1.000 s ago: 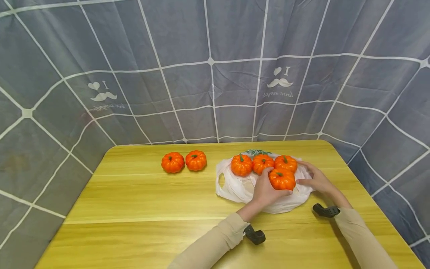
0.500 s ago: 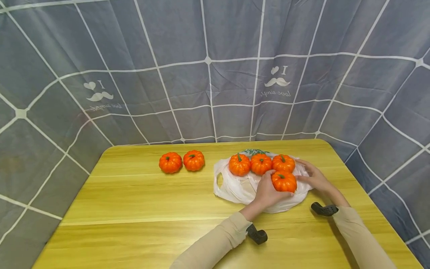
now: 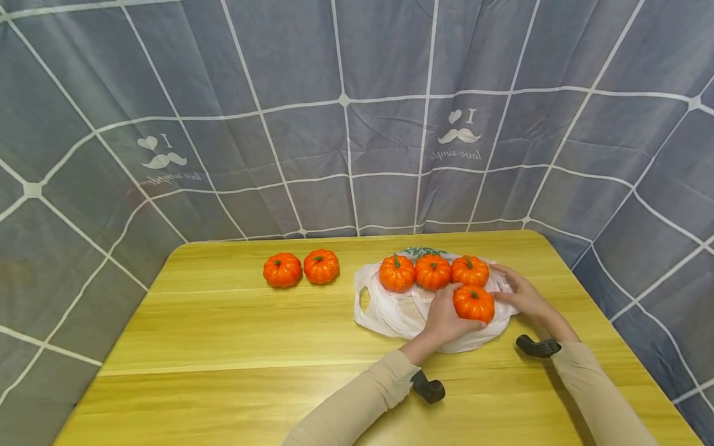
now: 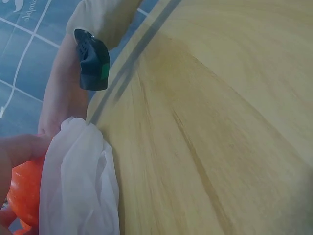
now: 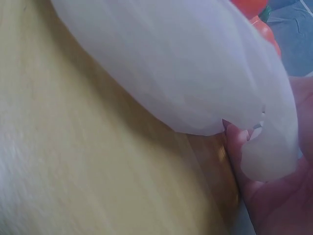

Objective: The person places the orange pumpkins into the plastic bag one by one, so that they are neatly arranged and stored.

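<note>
My left hand (image 3: 446,317) grips a small orange pumpkin (image 3: 474,304) with a green stem, thumb at its near side and fingers at its far left. It is at the front of a crumpled white plastic bag (image 3: 385,314). Just behind it, three similar pumpkins (image 3: 432,272) sit in a row on the bag. At the bag's right side, my right hand (image 3: 527,300) holds the plastic, its thumb close to the gripped pumpkin. A fold of the bag (image 5: 269,154) partly covers this hand in the right wrist view.
Two more orange pumpkins (image 3: 321,267) stand side by side at the back left of the wooden table (image 3: 234,328). A grey curtain (image 3: 279,142) with white lines hangs behind the table and along its sides.
The left hand and its pumpkin have moved slightly right and toward the front, away from the row behind. The right hand has stayed at the bag's right side. The view has shifted a little.
</note>
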`<control>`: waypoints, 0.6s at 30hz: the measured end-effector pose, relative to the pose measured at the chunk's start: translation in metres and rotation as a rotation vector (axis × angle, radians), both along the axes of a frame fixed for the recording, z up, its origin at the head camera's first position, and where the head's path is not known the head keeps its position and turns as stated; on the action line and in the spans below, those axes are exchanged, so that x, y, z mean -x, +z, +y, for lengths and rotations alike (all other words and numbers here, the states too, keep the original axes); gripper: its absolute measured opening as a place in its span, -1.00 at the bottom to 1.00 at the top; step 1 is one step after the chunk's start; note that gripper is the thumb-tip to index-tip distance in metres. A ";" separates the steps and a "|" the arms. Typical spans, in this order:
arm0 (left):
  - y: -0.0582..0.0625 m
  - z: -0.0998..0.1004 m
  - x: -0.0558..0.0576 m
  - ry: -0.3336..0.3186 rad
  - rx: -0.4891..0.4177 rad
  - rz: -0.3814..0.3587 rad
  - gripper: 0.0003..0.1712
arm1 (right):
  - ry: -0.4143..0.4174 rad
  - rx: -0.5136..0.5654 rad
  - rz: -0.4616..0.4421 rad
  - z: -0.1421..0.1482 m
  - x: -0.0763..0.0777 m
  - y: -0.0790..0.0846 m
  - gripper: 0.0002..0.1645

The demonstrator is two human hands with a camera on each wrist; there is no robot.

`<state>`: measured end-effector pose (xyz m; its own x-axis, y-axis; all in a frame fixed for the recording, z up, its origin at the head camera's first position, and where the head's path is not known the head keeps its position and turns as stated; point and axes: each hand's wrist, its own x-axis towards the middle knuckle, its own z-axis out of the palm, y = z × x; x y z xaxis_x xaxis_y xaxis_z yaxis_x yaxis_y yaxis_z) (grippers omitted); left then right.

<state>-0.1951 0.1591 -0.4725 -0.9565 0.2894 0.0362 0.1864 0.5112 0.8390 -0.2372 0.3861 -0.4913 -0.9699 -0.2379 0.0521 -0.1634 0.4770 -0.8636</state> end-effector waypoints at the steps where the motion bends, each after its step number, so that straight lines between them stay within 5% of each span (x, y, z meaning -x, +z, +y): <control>1: 0.000 0.000 0.000 -0.005 0.000 0.001 -0.07 | -0.003 0.007 -0.002 0.000 0.000 0.000 -0.19; 18: -0.001 -0.005 0.000 -0.043 -0.049 -0.013 -0.13 | 0.014 0.009 0.054 0.002 -0.001 -0.004 -0.24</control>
<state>-0.1950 0.1545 -0.4735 -0.9436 0.3286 0.0390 0.1964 0.4613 0.8652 -0.2364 0.3883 -0.4952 -0.9620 -0.2511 0.1069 -0.2170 0.4665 -0.8575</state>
